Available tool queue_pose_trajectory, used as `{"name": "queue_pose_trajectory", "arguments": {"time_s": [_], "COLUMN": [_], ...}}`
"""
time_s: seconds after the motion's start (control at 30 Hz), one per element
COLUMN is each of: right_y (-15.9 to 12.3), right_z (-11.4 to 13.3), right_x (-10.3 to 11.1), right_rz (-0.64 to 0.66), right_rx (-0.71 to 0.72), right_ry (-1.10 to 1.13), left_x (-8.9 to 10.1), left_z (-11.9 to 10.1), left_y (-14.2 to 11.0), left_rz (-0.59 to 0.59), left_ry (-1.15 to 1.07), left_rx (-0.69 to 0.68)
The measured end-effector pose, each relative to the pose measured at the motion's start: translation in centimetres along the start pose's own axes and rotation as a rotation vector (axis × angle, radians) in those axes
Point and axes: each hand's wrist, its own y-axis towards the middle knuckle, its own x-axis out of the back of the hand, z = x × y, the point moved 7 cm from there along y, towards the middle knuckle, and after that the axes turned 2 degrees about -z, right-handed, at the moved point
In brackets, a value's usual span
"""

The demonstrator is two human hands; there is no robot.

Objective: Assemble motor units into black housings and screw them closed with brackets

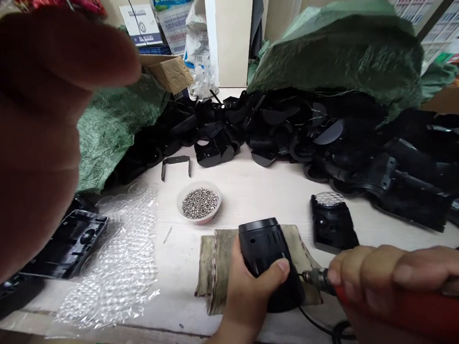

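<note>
Head view: Close Work at a Crowded Table (264, 195)

Behind the bench work spreads a heap of black parts (281, 118); a blurred third hand (26, 132), owner and grip unclear, looms at left. The right hand (402, 274) curls its fingers, pressed together, around a red driver (422, 315). On a folded cloth (223, 248) near the table's front edge, the left hand (250, 300) clasps a black casing (264, 241), thumb across it, other fingers mostly hidden. Beyond sits a bowl (180, 212) of small screws (200, 203). With the driver's tip (303, 277) at the casing's right side, fastening appears underway; the next move seems to call for steady, straight pressure.
</note>
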Motion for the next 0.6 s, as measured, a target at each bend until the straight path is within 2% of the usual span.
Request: {"name": "queue_pose_trajectory", "arguments": {"time_s": [0.17,0.27,0.43,0.6], "right_y": [-0.3,-0.7,-2.0,-2.9], "right_z": [-0.8,-1.2,-1.7,-1.6], "right_x": [0.1,0.4,1.3,3.2], "right_rz": [-0.146,-0.149,-0.082,-0.145], "right_rx": [-0.090,-0.095,-0.064,-0.084], "right_ry": [-0.042,-0.017,0.023,0.006], "left_x": [-0.2,-0.4,-0.8,-0.5], "left_z": [0.1,0.0,-0.1,-0.4], "left_y": [-0.1,0.0,-0.1,-0.3], "left_rz": [0.016,0.026,0.059,0.056], "left_ry": [-0.027,-0.029,-0.017,0.024], "left_rx": [0.031,0.044,0.061,0.055]}}
